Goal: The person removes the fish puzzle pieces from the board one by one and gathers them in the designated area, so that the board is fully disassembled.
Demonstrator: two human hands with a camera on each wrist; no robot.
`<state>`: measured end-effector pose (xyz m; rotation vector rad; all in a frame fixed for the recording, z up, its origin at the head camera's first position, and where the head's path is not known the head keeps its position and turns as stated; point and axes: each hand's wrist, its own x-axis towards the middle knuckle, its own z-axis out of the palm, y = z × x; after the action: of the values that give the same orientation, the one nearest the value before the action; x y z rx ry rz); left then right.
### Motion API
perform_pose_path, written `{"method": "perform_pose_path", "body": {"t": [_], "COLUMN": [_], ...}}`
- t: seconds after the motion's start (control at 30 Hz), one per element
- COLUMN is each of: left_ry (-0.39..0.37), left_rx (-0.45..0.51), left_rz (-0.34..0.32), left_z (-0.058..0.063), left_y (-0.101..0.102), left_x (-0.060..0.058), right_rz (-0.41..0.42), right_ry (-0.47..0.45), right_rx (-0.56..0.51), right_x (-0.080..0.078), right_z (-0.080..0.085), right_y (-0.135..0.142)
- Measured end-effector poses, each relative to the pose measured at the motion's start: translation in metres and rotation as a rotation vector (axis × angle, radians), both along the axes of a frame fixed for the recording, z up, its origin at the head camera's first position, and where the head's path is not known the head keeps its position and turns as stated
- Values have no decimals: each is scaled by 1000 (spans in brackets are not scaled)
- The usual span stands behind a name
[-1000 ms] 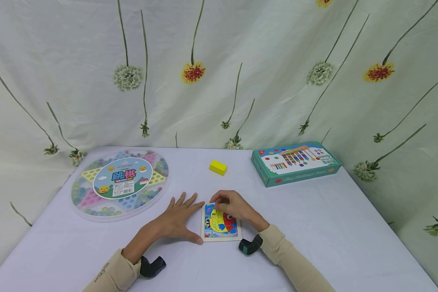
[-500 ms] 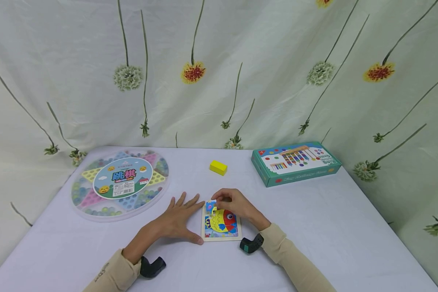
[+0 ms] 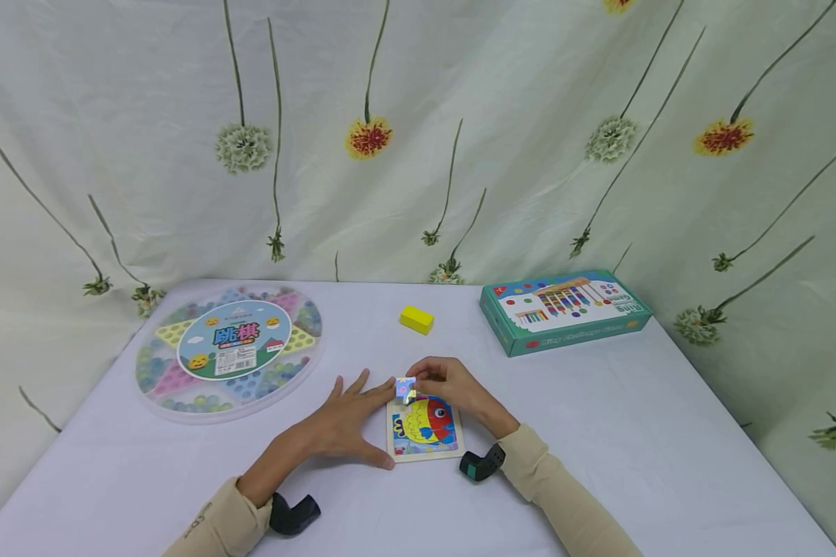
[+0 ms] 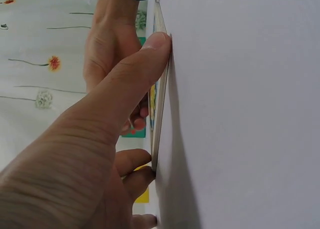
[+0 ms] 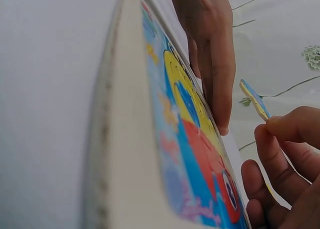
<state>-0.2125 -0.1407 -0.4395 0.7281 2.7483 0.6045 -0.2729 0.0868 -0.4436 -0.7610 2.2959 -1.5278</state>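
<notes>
A small fish jigsaw puzzle in a pale wooden frame lies on the table. My left hand is spread at its left side, thumb and forefinger touching the frame's edge; the left wrist view shows the thumb against that edge. Between thumb and forefinger my right hand pinches a puzzle piece, blue on its printed face. The piece is raised and tilted above the upper left corner of the puzzle. In the right wrist view, the piece shows edge-on, apart from the board.
Beyond the puzzle sits a yellow block. A round Chinese checkers set with marbles under a clear cover lies at the left. At the back right is a green ring game box. A flowered cloth hangs behind the table.
My right hand has lifted the puzzle piece up and slightly away from the puzzle's upper left corner, tilting it. My left hand and the puzzle have shifted slightly to the right.
</notes>
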Motion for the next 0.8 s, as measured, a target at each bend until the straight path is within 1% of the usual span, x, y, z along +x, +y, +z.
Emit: {"method": "perform_pose_path", "body": {"t": [0.23, 0.37, 0.4, 0.57, 0.6, 0.67, 0.8], "left_ry": [-14, -10, -9, -13, -14, -15, -17], "left_rx": [12, 16, 16, 12, 11, 9, 10], "left_rz": [2, 3, 4, 10, 11, 15, 22], "left_z": [2, 1, 1, -1, -1, -2, -2], "left_y": [-1, -1, -1, -2, -2, -2, -2], "left_x": [0, -1, -1, -2, -2, -3, -3], "right_rz": [-33, -37, -37, -36, -41, -55, -91], "right_ry": [-71, -89, -90, -76, -75, -75, -88], "right_rx": [-23, -27, -22, -1, -2, -9, -20], "right_x": [-1, -1, 0, 10, 10, 9, 0], "right_z": [3, 5, 6, 24, 24, 22, 7], "right_y": [4, 8, 9, 14, 15, 18, 26]}}
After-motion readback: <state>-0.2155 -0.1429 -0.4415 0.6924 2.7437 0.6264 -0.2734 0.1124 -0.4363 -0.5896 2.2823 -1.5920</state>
